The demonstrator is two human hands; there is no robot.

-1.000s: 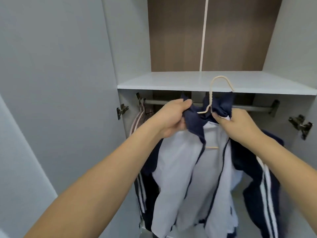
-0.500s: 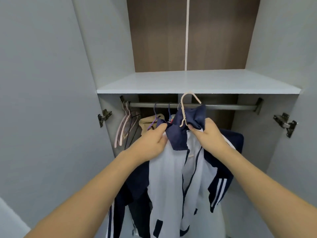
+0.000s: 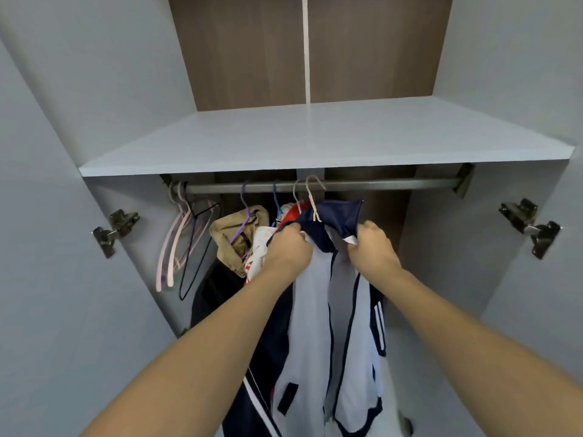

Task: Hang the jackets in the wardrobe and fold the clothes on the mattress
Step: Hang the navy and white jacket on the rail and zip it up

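Observation:
A navy and white jacket (image 3: 315,335) hangs open in front of me on a beige hanger (image 3: 313,197). The hanger's hook sits at the metal rail (image 3: 378,185) inside the wardrobe; I cannot tell whether it rests on it. My left hand (image 3: 288,250) grips the jacket's navy collar on the left side. My right hand (image 3: 373,247) grips the collar on the right side. To the left on the rail hang a tan garment (image 3: 235,238) on a purple hanger and a red and white garment (image 3: 288,216).
Several empty pink and black hangers (image 3: 186,244) hang at the rail's left end. A white shelf (image 3: 315,143) runs above the rail. Open doors with metal hinges (image 3: 115,230) flank the wardrobe. The rail's right half is bare.
Both hands have carried the jacket deeper into the wardrobe, and its hanger hook has come up to the rail. The view has moved closer, showing more hung garments at left.

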